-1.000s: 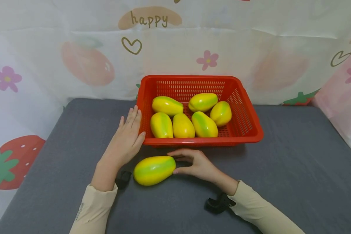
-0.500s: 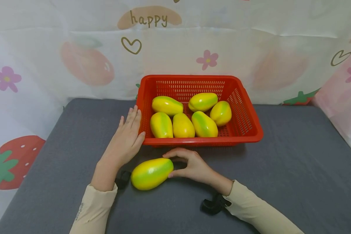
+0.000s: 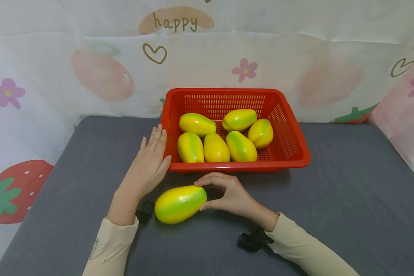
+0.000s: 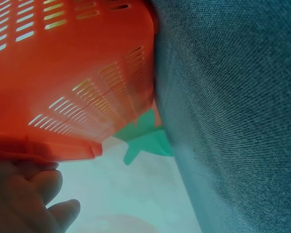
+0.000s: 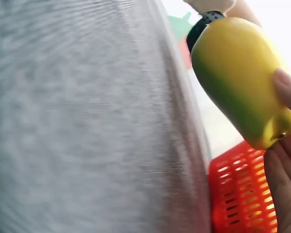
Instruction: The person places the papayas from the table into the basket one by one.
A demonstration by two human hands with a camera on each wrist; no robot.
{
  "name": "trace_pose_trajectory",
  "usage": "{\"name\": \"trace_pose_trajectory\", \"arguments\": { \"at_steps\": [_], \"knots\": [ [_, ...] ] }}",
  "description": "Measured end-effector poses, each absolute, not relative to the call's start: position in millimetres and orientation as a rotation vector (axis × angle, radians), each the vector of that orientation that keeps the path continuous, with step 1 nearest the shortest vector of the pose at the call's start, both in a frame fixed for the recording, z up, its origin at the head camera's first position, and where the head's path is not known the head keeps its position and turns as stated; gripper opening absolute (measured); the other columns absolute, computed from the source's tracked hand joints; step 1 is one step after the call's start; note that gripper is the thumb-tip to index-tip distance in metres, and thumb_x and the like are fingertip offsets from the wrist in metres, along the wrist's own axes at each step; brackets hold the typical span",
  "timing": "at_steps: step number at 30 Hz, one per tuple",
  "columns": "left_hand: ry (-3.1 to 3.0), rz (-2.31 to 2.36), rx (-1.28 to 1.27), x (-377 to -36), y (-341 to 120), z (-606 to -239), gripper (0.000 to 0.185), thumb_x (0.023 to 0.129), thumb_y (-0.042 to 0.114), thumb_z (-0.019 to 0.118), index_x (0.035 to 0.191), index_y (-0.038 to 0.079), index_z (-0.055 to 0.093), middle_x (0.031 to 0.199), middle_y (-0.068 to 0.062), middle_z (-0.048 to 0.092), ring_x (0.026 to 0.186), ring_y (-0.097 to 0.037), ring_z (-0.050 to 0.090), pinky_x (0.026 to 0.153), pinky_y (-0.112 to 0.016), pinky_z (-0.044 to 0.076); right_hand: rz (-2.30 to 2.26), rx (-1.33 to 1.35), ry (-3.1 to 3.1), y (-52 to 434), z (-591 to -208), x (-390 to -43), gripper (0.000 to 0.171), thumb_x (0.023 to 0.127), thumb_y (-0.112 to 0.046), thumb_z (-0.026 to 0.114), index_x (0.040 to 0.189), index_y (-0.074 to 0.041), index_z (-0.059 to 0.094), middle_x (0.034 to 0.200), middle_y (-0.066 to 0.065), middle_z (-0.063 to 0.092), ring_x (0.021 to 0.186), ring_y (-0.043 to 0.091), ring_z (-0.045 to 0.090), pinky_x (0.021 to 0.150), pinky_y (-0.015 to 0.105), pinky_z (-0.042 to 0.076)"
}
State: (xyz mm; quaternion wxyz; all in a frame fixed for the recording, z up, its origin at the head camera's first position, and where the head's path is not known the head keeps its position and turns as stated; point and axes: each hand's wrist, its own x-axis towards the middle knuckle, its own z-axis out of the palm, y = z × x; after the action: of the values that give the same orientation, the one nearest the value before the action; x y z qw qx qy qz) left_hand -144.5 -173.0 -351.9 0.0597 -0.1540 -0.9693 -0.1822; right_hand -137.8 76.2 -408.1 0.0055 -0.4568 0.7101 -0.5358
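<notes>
My right hand [image 3: 229,193] grips the narrower right end of a yellow-green papaya [image 3: 180,204], thumb on the near side and fingers on the far side. The right wrist view shows that papaya [image 5: 237,73] with its stem end between thumb and fingers. In front of it stands a red plastic basket [image 3: 239,165] holding several similar papayas [image 3: 216,148]. My left hand [image 3: 146,165] lies along the basket's left side with fingers straight, touching the rim. Fingertips of the left hand [image 4: 41,194] also show at the rim in the left wrist view.
A grey cloth-covered table [image 3: 341,199] lies under everything. Behind the basket hangs a white printed curtain [image 3: 200,73]. Black wrist devices [image 3: 253,240] sit under both forearms, the left one [image 3: 145,211] close to the papaya's left end.
The loose papaya has shifted slightly left and nearer, tilting a little. My right hand has moved left with it, its fingers now further over the end. The left hand stays put.
</notes>
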Motion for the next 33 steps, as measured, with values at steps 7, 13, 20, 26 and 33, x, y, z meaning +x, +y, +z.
{"name": "trace_pose_trajectory", "arguments": {
  "at_steps": [7,13,20,26,33],
  "knots": [
    [-2.939,-0.551,-0.465,-145,-172,-351,0.068,0.098,0.024,0.044,0.15,-0.005,0.011,0.158,-0.016,0.002,0.145,-0.028,-0.002,0.114,-0.051,0.003,-1.702,-1.46,2.198,82,-392,-135,0.053,0.065,-0.009,0.086,0.114,-0.001,0.067,0.111,0.007,0.066,0.104,0.018,0.059,0.088,0.034,0.05],
    [-2.94,-0.559,-0.478,-145,-173,-351,0.068,0.098,0.023,0.043,0.15,-0.005,0.01,0.158,-0.016,0.001,0.145,-0.029,-0.001,0.114,-0.052,0.003,-1.748,-1.514,2.128,89,-373,-131,0.055,0.064,-0.004,0.086,0.114,0.001,0.066,0.112,0.009,0.066,0.105,0.021,0.059,0.09,0.036,0.049],
    [-2.946,-0.571,-0.48,-145,-174,-351,0.069,0.097,0.023,0.044,0.15,-0.004,0.01,0.159,-0.016,0.001,0.145,-0.028,-0.002,0.114,-0.052,0.003,-1.845,-1.53,2.139,101,-359,-136,0.056,0.062,0.001,0.086,0.114,0.002,0.066,0.112,0.012,0.066,0.105,0.023,0.059,0.09,0.034,0.049],
    [-2.934,-0.564,-0.484,-145,-174,-352,0.069,0.097,0.025,0.043,0.15,-0.004,0.01,0.159,-0.015,0.002,0.145,-0.028,-0.002,0.114,-0.053,0.004,-1.943,-1.48,2.079,111,-353,-143,0.055,0.066,-0.002,0.084,0.116,0.006,0.064,0.114,0.01,0.065,0.105,0.024,0.057,0.089,0.036,0.051],
    [-2.92,-0.564,-0.483,-145,-174,-353,0.068,0.097,0.025,0.043,0.15,-0.004,0.012,0.158,-0.016,0.004,0.145,-0.027,0.0,0.114,-0.052,0.004,-2.033,-1.343,2.17,126,-347,-153,0.051,0.071,-0.009,0.081,0.114,0.01,0.062,0.113,0.015,0.063,0.105,0.024,0.058,0.091,0.037,0.049]
  ]
}}
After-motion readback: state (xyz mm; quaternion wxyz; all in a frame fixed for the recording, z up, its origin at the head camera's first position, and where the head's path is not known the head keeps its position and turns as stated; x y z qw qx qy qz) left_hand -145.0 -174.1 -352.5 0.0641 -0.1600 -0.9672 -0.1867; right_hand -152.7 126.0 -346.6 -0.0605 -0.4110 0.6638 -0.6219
